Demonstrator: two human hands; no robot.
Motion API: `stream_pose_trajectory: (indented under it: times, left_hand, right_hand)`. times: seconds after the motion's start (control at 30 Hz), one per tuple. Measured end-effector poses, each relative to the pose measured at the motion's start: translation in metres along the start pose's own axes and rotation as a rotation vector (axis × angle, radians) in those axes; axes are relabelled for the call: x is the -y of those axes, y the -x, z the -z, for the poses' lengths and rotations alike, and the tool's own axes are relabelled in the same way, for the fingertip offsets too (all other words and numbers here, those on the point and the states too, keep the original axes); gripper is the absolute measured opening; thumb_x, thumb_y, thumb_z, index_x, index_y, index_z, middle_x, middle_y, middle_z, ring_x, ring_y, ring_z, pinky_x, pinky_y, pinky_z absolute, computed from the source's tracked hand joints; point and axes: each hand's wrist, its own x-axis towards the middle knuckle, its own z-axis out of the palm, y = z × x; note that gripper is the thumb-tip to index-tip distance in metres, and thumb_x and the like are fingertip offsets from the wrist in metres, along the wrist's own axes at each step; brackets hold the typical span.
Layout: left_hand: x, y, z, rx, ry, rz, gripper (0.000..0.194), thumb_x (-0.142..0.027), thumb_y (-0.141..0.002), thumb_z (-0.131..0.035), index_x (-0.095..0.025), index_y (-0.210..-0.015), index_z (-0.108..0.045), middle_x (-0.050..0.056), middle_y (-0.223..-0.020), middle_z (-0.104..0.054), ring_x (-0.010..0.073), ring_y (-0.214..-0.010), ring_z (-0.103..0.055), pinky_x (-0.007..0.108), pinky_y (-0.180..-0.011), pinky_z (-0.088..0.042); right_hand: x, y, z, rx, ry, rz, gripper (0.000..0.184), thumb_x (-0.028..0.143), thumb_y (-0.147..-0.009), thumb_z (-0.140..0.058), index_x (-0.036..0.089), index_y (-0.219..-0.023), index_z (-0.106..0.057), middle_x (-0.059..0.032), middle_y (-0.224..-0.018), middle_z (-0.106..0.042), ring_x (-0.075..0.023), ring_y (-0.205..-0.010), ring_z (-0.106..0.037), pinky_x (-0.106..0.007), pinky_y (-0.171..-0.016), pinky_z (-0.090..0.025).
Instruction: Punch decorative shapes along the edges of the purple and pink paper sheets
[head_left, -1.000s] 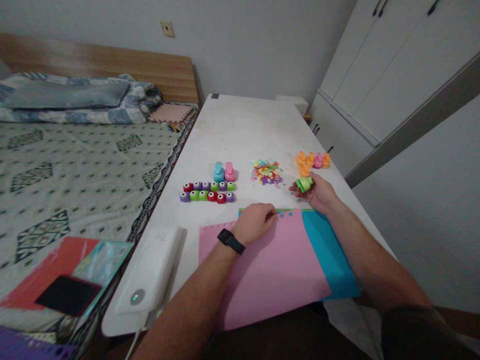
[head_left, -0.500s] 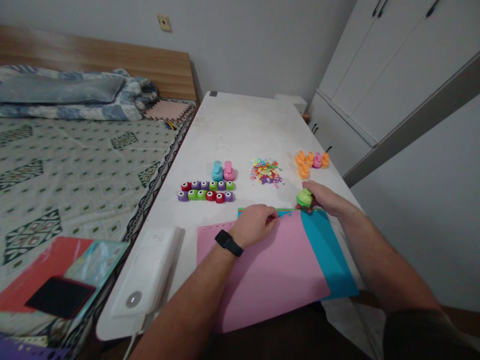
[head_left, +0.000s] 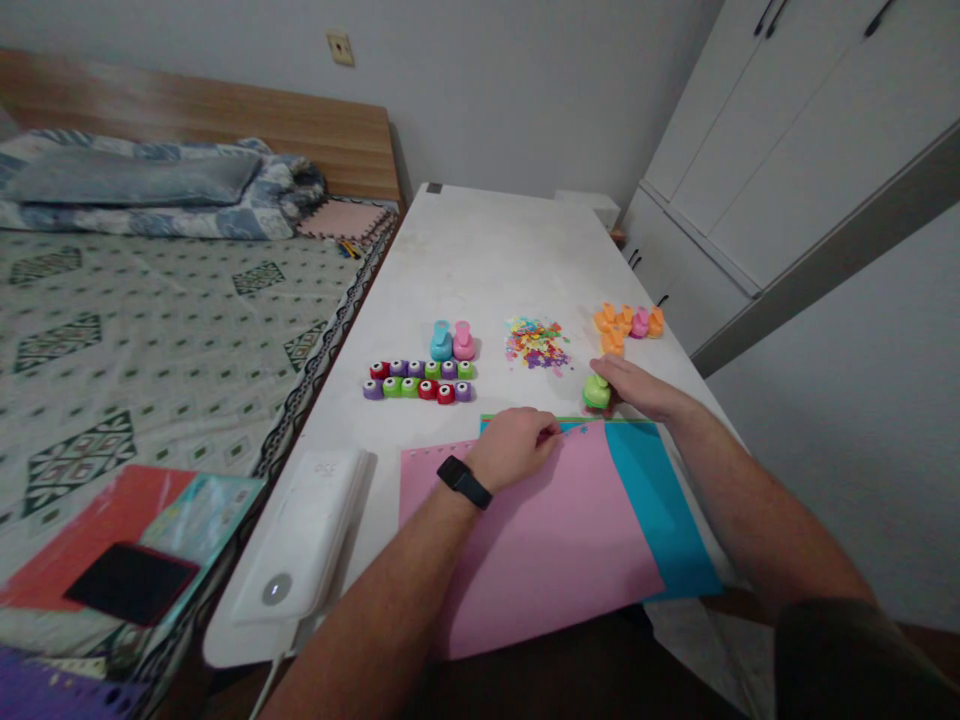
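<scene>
My left hand [head_left: 519, 445], with a black watch on its wrist, is closed at the upper edge of a pink paper sheet [head_left: 547, 540]. Its fingers appear to pinch that edge. Small holes run along the sheet's top left edge, and blue shows through a flower-shaped one near the top right. A blue sheet [head_left: 664, 510] lies beneath the pink one, showing at the right. My right hand [head_left: 626, 385] grips a light green craft punch [head_left: 597, 392] just beyond the sheets' top edge. Part of the punch is hidden by my fingers.
Colourful paper confetti [head_left: 537, 343] is piled mid-table. Two rows of small punches [head_left: 420, 380] stand left, with a blue punch [head_left: 442, 342] and a pink punch [head_left: 463, 342] behind. Orange punches [head_left: 613, 320] sit at the right. A white lamp-like device [head_left: 300, 540] occupies the near left.
My right hand has moved slightly left with the green punch, away from the paper edge. My left hand stays on the pink sheet. The camera view has shifted a little.
</scene>
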Motion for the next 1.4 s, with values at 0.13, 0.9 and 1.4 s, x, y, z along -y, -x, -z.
stream_pose_trajectory:
  times: [0.13,0.9,1.4]
  left_hand:
    - [0.000,0.000,-0.001,-0.006,-0.004,0.002,0.019,-0.028,-0.093,-0.056,-0.020,-0.093,-0.073,0.005,-0.090,-0.075,0.0189,-0.083,-0.066,0.028,-0.075,-0.046]
    - [0.001,0.000,-0.002,-0.008,-0.022,0.007,0.021,-0.031,-0.095,-0.054,-0.020,-0.095,-0.073,0.006,-0.092,-0.075,0.0197,-0.085,-0.066,0.029,-0.076,-0.046]
    - [0.001,0.001,-0.001,-0.007,-0.022,0.005,0.020,-0.030,-0.094,-0.054,-0.020,-0.094,-0.072,0.006,-0.090,-0.074,0.0194,-0.085,-0.066,0.029,-0.076,-0.047]
  right_hand:
    - [-0.004,-0.010,-0.005,-0.197,-0.108,0.140,0.035,0.058,-0.094,-0.055,0.025,-0.089,-0.045,0.0012,-0.070,-0.064,-0.0167,-0.058,-0.066,-0.029,-0.051,-0.057]
    - [-0.032,-0.032,0.100,-0.513,0.291,0.008,0.028,0.046,-0.091,-0.066,0.020,-0.089,-0.057,-0.0016,-0.069,-0.064,-0.0118,-0.051,-0.053,-0.022,-0.042,-0.040]
    - [-0.030,-0.047,0.101,-0.601,0.538,0.025,0.029,0.046,-0.086,-0.067,0.018,-0.090,-0.073,-0.0082,-0.081,-0.072,-0.0224,-0.075,-0.065,-0.033,-0.067,-0.048]
